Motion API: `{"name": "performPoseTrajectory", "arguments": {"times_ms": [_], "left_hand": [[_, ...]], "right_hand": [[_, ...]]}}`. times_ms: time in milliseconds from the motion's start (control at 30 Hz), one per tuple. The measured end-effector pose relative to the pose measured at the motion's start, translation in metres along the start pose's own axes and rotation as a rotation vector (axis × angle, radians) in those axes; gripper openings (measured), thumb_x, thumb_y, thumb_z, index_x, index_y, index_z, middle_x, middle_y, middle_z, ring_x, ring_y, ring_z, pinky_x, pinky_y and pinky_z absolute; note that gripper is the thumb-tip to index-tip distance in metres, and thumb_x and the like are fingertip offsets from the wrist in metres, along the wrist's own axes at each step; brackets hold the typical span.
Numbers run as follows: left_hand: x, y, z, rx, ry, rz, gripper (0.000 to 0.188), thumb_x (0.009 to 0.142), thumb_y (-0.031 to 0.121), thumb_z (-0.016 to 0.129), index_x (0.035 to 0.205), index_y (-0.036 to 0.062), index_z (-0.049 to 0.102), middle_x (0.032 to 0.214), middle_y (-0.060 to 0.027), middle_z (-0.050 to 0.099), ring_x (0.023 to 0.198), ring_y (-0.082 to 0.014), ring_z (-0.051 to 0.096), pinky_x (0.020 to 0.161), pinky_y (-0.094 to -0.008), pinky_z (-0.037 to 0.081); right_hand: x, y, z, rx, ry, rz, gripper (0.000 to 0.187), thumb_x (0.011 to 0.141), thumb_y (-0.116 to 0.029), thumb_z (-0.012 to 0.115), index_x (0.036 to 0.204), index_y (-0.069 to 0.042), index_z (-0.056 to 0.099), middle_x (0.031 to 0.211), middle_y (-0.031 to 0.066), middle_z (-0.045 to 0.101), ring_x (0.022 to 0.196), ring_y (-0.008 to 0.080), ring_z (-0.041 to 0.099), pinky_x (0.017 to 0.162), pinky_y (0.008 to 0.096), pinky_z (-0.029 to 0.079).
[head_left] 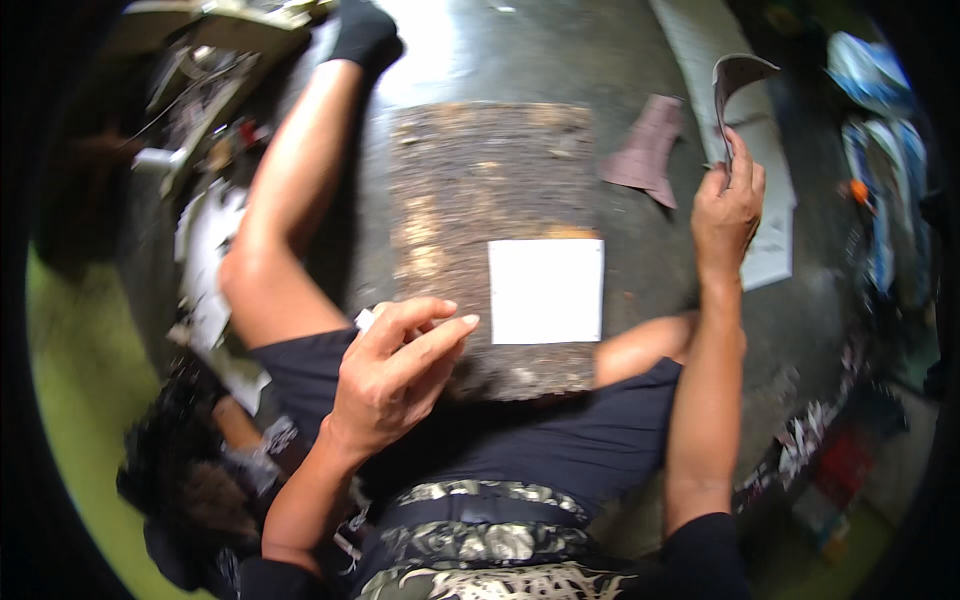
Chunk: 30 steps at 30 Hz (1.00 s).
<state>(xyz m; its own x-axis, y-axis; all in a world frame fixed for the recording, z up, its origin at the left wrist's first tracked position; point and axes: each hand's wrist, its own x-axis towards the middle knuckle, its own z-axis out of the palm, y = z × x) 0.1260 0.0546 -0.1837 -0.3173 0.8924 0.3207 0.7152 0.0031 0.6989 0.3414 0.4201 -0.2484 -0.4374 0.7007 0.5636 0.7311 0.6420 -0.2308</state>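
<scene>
My right hand is raised at the right, pinching a thin, curved grey-brown piece of sheet material that bends over at its top. Over my lap, my left hand has its fingers partly curled. A small white object pokes out by its knuckles; its kind is unclear. A rough, worn brown board lies on the floor between my legs. On its near right part rests a white square sheet. A cut mauve piece with flared ends lies on the floor right of the board.
Long pale paper sheets lie on the floor under and beyond my right hand. Blue-and-white plastic packages stand at the far right. White scraps and clutter line the left side, next to my bent leg. A dark furry-looking heap sits at lower left.
</scene>
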Motion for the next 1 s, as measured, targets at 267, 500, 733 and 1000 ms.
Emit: {"name": "performPoseTrajectory", "arguments": {"times_ms": [267, 500, 733, 1000], "left_hand": [[-0.079, -0.118, -0.160, 0.490, 0.376, -0.607, 0.024, 0.106, 0.009, 0.074, 0.128, 0.0051, 0.083, 0.112, -0.0108, 0.081, 0.092, -0.0200, 0.074, 0.079, -0.0340, 0.058], [-0.120, -0.266, -0.191, 0.849, 0.147, -0.966, 0.069, 0.090, 0.038, 0.095, 0.142, 0.0020, 0.066, 0.124, -0.0221, 0.080, 0.112, -0.0430, 0.078, 0.102, -0.0539, 0.058], [-0.090, -0.206, -0.223, 0.019, 0.344, -1.161, 0.026, 0.104, 0.024, 0.085, 0.120, 0.0041, 0.079, 0.103, 0.0034, 0.076, 0.086, -0.0103, 0.068, 0.073, -0.0296, 0.055], [-0.019, 0.002, -0.031, -1.172, 0.477, -0.858, 0.036, 0.109, 0.008, 0.075, 0.142, -0.0025, 0.064, 0.128, -0.0136, 0.077, 0.113, -0.0196, 0.078, 0.098, -0.0409, 0.068]], "right_hand": [[-0.088, -0.008, 0.045, -0.054, -0.529, -0.047, 0.070, 0.098, -0.020, 0.085, 0.162, -0.008, 0.060, 0.166, 0.0248, 0.054, 0.149, 0.0493, 0.053, 0.125, 0.0551, 0.046], [-0.114, -0.028, -0.012, 0.134, -0.559, 0.081, 0.061, 0.100, -0.012, 0.081, 0.158, -0.007, 0.062, 0.165, 0.0214, 0.057, 0.152, 0.0434, 0.053, 0.128, 0.0514, 0.043], [-0.123, -0.059, -0.069, 0.439, -0.468, 0.438, 0.041, 0.108, -0.011, 0.077, 0.148, -0.004, 0.070, 0.150, 0.0123, 0.069, 0.130, 0.0255, 0.069, 0.106, 0.0383, 0.057], [-0.110, -0.148, -0.120, 1.773, -0.685, 0.732, 0.066, 0.108, -0.021, 0.083, 0.161, 0.003, 0.050, 0.143, 0.0144, 0.067, 0.129, 0.0218, 0.066, 0.113, 0.0365, 0.052]]}}
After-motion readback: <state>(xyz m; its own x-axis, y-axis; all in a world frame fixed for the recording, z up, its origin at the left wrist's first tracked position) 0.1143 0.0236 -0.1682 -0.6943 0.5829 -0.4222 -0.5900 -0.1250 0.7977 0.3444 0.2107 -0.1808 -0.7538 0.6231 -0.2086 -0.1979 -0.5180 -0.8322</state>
